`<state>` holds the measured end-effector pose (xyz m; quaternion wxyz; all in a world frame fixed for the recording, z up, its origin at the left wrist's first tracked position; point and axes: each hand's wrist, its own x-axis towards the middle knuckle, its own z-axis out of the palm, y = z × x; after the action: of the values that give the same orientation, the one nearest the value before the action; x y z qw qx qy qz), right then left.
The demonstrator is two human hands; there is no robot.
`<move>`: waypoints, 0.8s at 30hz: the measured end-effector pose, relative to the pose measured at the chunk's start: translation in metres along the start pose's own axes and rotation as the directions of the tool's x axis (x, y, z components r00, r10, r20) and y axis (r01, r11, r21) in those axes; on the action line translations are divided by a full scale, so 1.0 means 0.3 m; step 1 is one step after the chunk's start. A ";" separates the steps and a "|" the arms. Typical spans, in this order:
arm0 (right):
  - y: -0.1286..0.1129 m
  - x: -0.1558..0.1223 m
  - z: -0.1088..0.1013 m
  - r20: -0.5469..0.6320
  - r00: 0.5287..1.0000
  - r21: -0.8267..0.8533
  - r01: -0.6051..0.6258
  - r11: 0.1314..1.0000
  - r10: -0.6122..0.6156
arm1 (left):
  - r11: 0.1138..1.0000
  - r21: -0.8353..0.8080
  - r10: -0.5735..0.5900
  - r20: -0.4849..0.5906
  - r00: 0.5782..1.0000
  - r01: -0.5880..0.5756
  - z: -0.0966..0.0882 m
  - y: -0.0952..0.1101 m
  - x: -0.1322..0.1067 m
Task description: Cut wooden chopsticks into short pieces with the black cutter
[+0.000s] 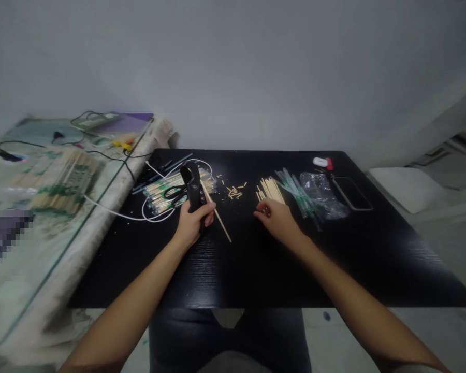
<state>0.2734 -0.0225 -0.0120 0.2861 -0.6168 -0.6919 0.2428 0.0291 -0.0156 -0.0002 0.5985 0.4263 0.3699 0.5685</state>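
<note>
My left hand (192,224) is closed round a black cutting tool (193,187) and also pinches a thin wooden stick (218,216) that slants toward the near right. My right hand (276,218) rests on the black table (334,259), fingers curled at the near end of a small pile of cut wooden sticks (270,189). Whether it grips one is hidden. Short wood offcuts (233,191) lie scattered between the two hands.
Wrapped chopstick packs (166,192), black scissors (173,195) and a white cable (116,211) lie left of the tool. Empty green-printed wrappers (299,194), a plastic bag (321,192), a phone (352,194) and a small white-and-red object (323,162) sit right. A cluttered glass-topped table (42,181) stands left.
</note>
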 end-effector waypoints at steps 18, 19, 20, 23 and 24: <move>-0.126 0.029 -0.009 0.266 0.957 -0.024 0.126 0.992 -0.115 | 0.934 0.354 0.025 0.052 0.998 -0.042 0.013 -0.006 0.003; -0.133 0.016 0.001 0.267 0.948 0.108 0.150 0.983 -0.174 | 0.937 0.347 0.021 0.045 0.999 -0.036 0.020 0.001 0.007; -0.140 0.005 0.014 0.265 0.941 0.218 0.155 0.964 -0.211 | 0.937 0.347 0.021 0.041 0.999 -0.034 0.025 0.007 0.011; -0.154 -0.013 0.059 0.253 0.936 0.440 0.114 0.891 -0.245 | 0.918 0.386 0.078 0.050 0.996 -0.091 0.035 0.019 0.024; -0.156 -0.013 0.073 0.248 0.937 0.496 0.098 0.863 -0.248 | 0.903 0.411 0.111 0.064 0.992 -0.128 0.036 0.020 0.028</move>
<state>0.2251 -0.0315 0.0043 0.3399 -0.4175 -0.6995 0.4699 0.0376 -0.0084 0.0098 0.4657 0.5762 0.4433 0.5045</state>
